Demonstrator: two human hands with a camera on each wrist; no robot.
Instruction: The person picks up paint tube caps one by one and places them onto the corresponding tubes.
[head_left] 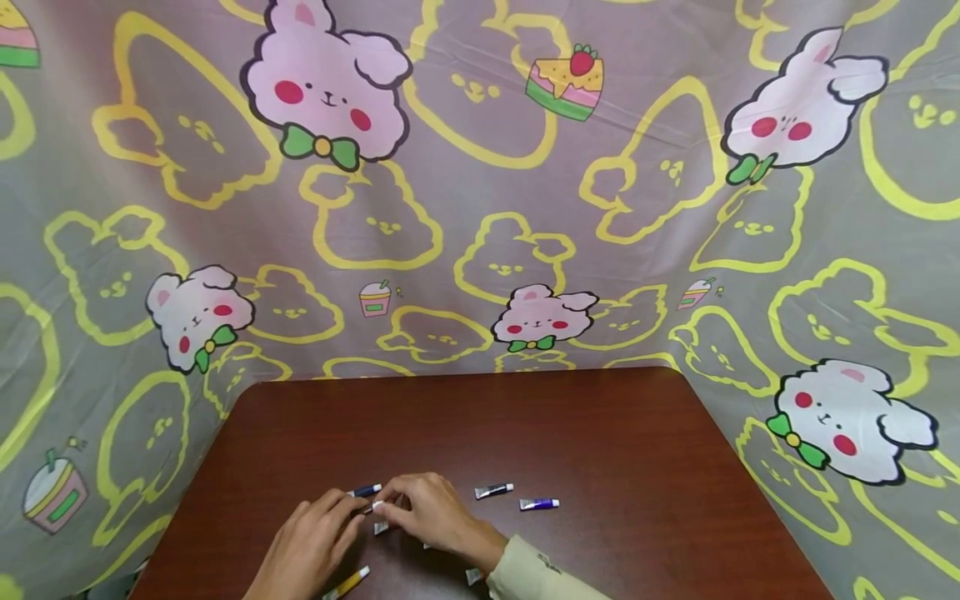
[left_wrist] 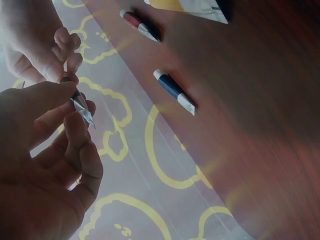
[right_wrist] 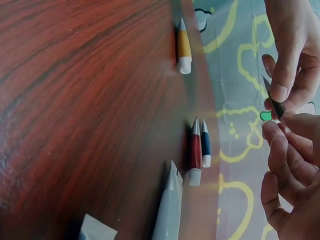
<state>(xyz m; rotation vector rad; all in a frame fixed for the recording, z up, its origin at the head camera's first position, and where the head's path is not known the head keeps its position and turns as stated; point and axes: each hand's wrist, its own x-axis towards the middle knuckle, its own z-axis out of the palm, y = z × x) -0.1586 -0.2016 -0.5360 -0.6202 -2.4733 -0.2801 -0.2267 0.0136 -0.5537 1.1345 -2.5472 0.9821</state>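
A small paint tube (left_wrist: 81,106) with a dark body and silver crimped end is held between both hands above the table. My left hand (head_left: 311,537) pinches the tube between thumb and fingers. From the other side my right hand (head_left: 438,517) pinches the cap end, and its fingertips hide much of the cap. Just behind the hands lies a dark blue tube (head_left: 367,491). Under the right hand a silver tube end (head_left: 381,527) shows. In the right wrist view the held tube (right_wrist: 274,101) looks nearly black.
A black tube (head_left: 493,492) and a purple-blue tube (head_left: 539,504) lie right of the hands. A yellow tube (head_left: 348,582) lies near the left forearm. Another tube end (head_left: 474,575) shows by the right sleeve. A red tube (right_wrist: 195,152) lies on the brown table (head_left: 600,442). Patterned cloth (head_left: 480,192) surrounds it.
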